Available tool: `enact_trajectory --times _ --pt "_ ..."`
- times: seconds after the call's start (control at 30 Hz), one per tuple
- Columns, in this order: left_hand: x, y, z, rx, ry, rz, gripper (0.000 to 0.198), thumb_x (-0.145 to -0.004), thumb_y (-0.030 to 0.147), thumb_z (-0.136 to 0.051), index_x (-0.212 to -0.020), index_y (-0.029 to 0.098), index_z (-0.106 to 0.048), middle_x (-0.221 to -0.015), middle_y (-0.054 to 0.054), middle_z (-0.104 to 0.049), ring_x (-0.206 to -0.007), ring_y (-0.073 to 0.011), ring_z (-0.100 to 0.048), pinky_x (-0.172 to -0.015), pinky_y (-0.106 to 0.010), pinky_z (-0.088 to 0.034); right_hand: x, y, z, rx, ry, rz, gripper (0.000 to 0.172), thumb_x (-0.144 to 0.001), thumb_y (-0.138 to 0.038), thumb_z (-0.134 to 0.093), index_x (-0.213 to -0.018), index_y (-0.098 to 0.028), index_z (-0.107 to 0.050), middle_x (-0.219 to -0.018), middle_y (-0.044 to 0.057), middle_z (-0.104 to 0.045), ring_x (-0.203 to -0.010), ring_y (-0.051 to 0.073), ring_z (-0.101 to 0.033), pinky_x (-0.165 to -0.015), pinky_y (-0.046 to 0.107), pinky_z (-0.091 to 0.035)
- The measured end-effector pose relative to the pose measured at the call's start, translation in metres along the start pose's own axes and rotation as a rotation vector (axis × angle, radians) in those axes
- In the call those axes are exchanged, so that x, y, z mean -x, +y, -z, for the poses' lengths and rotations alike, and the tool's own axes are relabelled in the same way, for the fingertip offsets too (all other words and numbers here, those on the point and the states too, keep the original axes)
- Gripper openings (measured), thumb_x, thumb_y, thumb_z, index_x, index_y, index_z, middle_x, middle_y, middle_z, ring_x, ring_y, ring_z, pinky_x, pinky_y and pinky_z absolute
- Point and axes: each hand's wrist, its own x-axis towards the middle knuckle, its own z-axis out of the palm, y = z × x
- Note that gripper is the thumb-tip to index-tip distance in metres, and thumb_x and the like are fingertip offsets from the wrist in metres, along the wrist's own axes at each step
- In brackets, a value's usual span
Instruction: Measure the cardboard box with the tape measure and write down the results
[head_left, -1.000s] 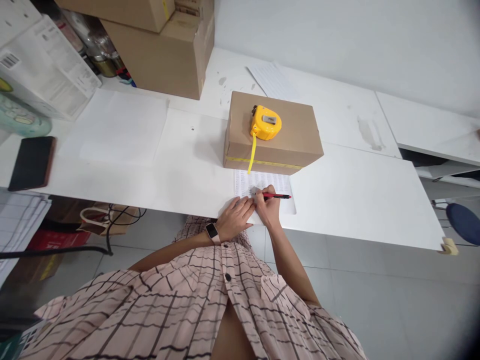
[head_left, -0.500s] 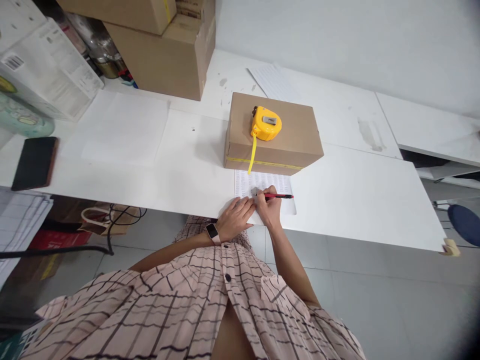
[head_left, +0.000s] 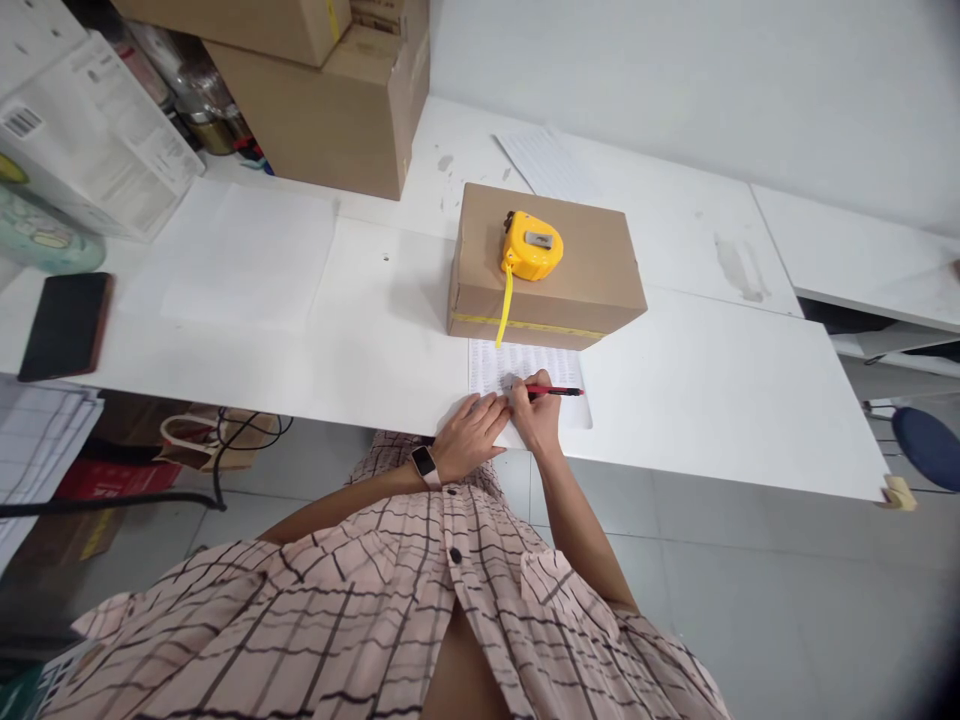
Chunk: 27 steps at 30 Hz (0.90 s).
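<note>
My right hand (head_left: pixel 537 415) is closed round a red and black pen (head_left: pixel 559 391), its tip down on a printed sheet of paper (head_left: pixel 574 410). Small rows of print cover the sheet, and its far edge meets the foot of a cardboard box (head_left: pixel 570 240). Fingers stretched out, my left hand (head_left: pixel 471 438) lies flat at the sheet's left lower corner, against my right hand. On top of the box rests a yellow tape measure (head_left: pixel 534 247), its yellow strap hanging over the box's near side.
A dark phone (head_left: pixel 66 326) lies at the table's left edge near blank white sheets (head_left: pixel 240 255). Larger cardboard boxes (head_left: pixel 322 120) stand at the back left, beside a white carton (head_left: pixel 97 130). Another printed sheet (head_left: pixel 547 160) lies behind the small box. A blue stool (head_left: pixel 926 447) is at right.
The pen has tilted or shifted very slightly left with my right hand. My left hand, the box and the tape measure look unmoved.
</note>
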Motion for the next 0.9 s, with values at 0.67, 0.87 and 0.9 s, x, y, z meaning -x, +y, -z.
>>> enact_trajectory --times 0.67,0.87,0.9 --pt "-0.001 0.001 0.004 0.011 -0.005 0.001 0.063 -0.098 0.047 -0.058 -0.147 0.008 -0.047 -0.154 -0.016 -0.05 -0.144 -0.0307 -0.045 -0.121 -0.047 -0.032 0.002 0.003 0.0 -0.013 0.103 -0.012 0.026 -0.091 -0.034 -0.056 -0.072 -0.024 -0.041 -0.064 -0.006 -0.044 -0.064 0.013 -0.045 -0.065 0.027 -0.038" --pt "0.003 -0.003 0.005 0.012 0.019 0.001 0.06 -0.098 0.046 -0.058 -0.144 0.008 -0.05 -0.152 -0.017 -0.053 -0.142 -0.0298 -0.047 -0.121 -0.047 -0.032 0.008 0.008 0.021 0.194 0.216 0.052 0.02 -0.099 -0.04 -0.046 -0.103 -0.022 -0.054 -0.097 0.004 -0.064 -0.084 0.018 -0.059 -0.074 0.031 -0.042" --pt "0.005 -0.005 0.005 0.019 0.025 -0.005 0.059 -0.098 0.046 -0.058 -0.143 0.008 -0.051 -0.151 -0.017 -0.053 -0.142 -0.0298 -0.047 -0.121 -0.047 -0.032 0.008 0.01 0.027 0.313 0.213 0.071 0.02 -0.1 -0.037 -0.043 -0.109 -0.022 -0.055 -0.102 0.006 -0.065 -0.09 0.021 -0.06 -0.075 0.032 -0.041"
